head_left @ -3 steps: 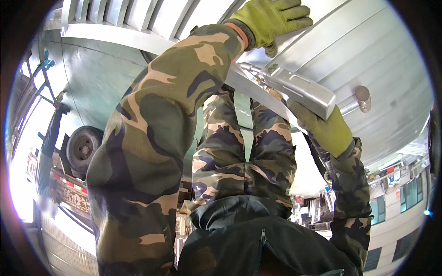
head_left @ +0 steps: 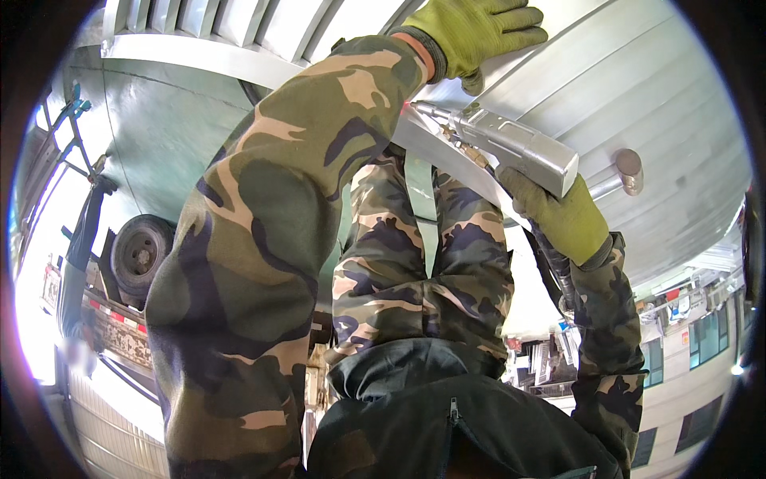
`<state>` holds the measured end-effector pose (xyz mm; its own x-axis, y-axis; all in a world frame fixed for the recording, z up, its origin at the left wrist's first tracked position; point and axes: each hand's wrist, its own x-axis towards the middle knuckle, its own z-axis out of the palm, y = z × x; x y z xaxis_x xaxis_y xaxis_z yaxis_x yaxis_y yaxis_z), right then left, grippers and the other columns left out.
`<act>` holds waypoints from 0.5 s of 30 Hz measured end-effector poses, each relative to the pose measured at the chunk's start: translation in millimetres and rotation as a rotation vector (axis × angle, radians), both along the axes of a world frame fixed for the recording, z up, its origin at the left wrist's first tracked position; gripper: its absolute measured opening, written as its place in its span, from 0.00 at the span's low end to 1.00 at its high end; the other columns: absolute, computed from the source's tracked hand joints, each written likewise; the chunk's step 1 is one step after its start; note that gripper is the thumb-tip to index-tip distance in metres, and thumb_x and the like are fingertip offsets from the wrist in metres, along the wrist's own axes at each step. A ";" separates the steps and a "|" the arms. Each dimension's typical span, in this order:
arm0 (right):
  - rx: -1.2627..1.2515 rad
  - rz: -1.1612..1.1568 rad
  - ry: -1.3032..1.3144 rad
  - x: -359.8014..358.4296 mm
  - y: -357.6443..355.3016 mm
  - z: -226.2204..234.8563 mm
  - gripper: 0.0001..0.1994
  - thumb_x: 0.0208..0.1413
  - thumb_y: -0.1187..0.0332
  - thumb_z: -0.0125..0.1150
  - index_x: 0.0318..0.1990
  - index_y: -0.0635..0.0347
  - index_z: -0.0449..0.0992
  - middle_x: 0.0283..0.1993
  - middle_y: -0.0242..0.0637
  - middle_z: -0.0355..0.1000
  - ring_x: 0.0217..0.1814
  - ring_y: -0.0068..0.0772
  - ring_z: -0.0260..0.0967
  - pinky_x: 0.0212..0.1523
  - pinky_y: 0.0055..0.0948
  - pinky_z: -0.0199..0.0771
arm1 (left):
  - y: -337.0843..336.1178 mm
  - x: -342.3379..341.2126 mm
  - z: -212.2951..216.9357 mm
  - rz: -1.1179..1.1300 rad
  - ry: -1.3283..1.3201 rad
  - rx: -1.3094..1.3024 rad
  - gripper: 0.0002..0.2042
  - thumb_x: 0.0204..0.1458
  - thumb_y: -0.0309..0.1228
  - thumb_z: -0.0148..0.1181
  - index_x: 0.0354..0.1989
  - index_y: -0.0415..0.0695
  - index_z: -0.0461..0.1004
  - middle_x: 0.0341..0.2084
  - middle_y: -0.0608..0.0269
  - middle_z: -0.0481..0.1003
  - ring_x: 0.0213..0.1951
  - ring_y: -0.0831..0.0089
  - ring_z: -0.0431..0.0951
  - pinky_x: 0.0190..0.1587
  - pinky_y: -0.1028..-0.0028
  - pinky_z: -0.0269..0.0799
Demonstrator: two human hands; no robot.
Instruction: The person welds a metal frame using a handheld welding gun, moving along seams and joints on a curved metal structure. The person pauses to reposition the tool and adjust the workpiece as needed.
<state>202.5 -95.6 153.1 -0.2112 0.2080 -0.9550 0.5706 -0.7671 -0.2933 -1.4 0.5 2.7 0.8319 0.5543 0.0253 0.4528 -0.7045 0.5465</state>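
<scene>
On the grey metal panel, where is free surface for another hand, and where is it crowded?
Bare ribbed metal panel lies right of the left hand and above the round knob. It is crowded along the seam, where the silver tool in the right hand points below the left hand.

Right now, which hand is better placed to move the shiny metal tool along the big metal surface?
The right hand. It already grips the silver tool, whose tip points at the ribbed metal surface. The left hand lies flat on that surface, above the tool.
</scene>
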 end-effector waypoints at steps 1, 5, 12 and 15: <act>0.009 -0.015 0.016 -0.8 -1.5 -5.8 0.24 0.63 0.54 0.68 0.55 0.67 0.77 0.44 0.48 0.81 0.42 0.32 0.83 0.40 0.30 0.81 | 2.7 -2.9 -0.3 -0.001 0.002 0.012 0.52 0.23 0.46 0.81 0.66 0.48 0.68 0.64 0.60 0.68 0.68 0.59 0.65 0.72 0.49 0.60; 0.078 -0.067 0.061 -5.1 -8.5 -13.2 0.20 0.63 0.58 0.67 0.53 0.65 0.78 0.31 0.28 0.71 0.31 0.18 0.66 0.32 0.23 0.69 | -1.6 -6.4 -1.7 0.006 -0.011 0.001 0.52 0.23 0.45 0.81 0.66 0.47 0.68 0.64 0.60 0.68 0.68 0.59 0.64 0.73 0.48 0.59; 0.097 -0.050 0.076 -10.3 -11.6 -9.9 0.21 0.63 0.58 0.67 0.55 0.65 0.77 0.34 0.30 0.74 0.33 0.18 0.67 0.33 0.24 0.70 | -0.5 -6.4 0.5 -0.004 0.035 -0.018 0.52 0.25 0.46 0.81 0.67 0.48 0.68 0.65 0.60 0.67 0.69 0.60 0.63 0.74 0.48 0.56; 0.279 0.165 0.175 -3.7 -14.9 -14.4 0.18 0.64 0.60 0.66 0.59 0.53 0.76 0.41 0.32 0.76 0.38 0.25 0.71 0.37 0.28 0.75 | 0.5 -7.1 0.5 -0.011 0.033 -0.012 0.52 0.26 0.47 0.81 0.67 0.48 0.67 0.65 0.60 0.67 0.70 0.60 0.62 0.75 0.48 0.55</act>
